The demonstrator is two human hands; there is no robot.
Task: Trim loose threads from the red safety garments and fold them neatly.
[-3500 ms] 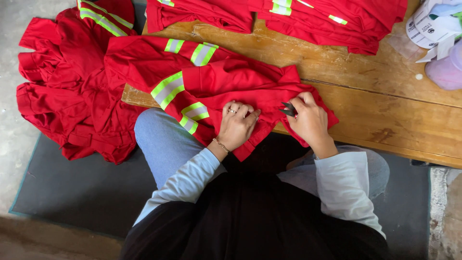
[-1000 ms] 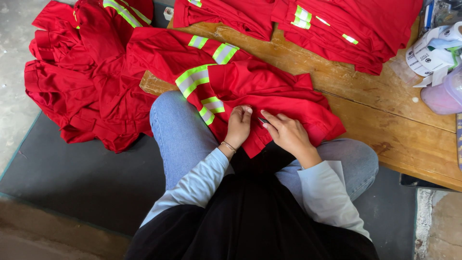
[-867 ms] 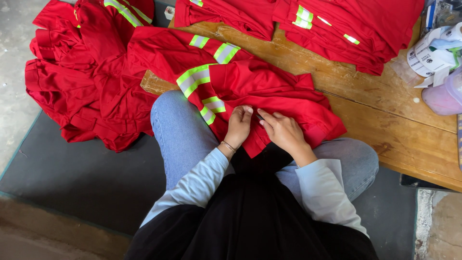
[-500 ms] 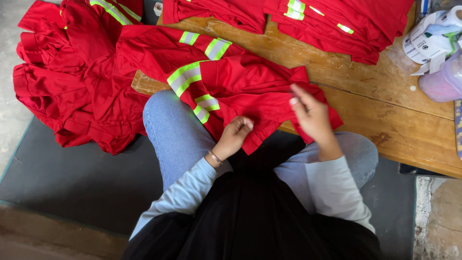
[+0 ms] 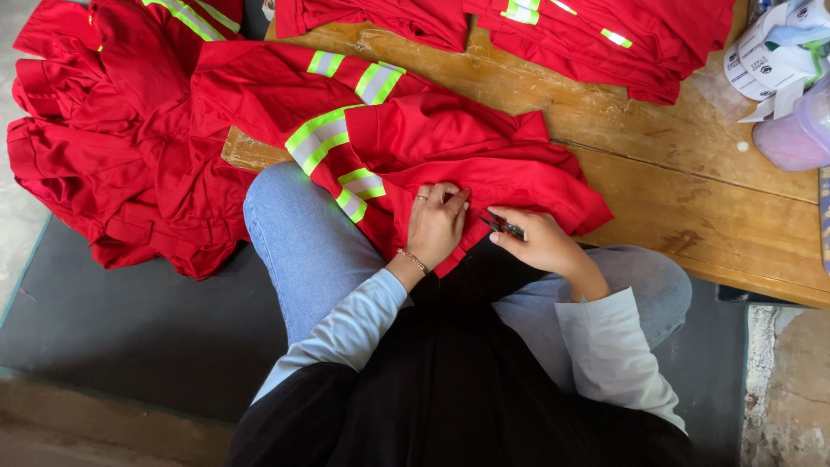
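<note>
A red work shirt (image 5: 450,164) is being pinned flat at its hem by the left hand (image 5: 435,227) — fingers spread. Small dark thread snips (image 5: 503,227) are being gripped by the right hand (image 5: 540,244), just beside it — blades pointing left toward the hem.

Wooden table (image 5: 657,186), purple tub (image 5: 800,134)

Your outfit: pale blue long sleeves, black top over it, light blue denim jeans. Left hand (image 5: 437,223) got thin beaded bracelet (image 5: 414,259) at wrist, ring on finger.
</note>
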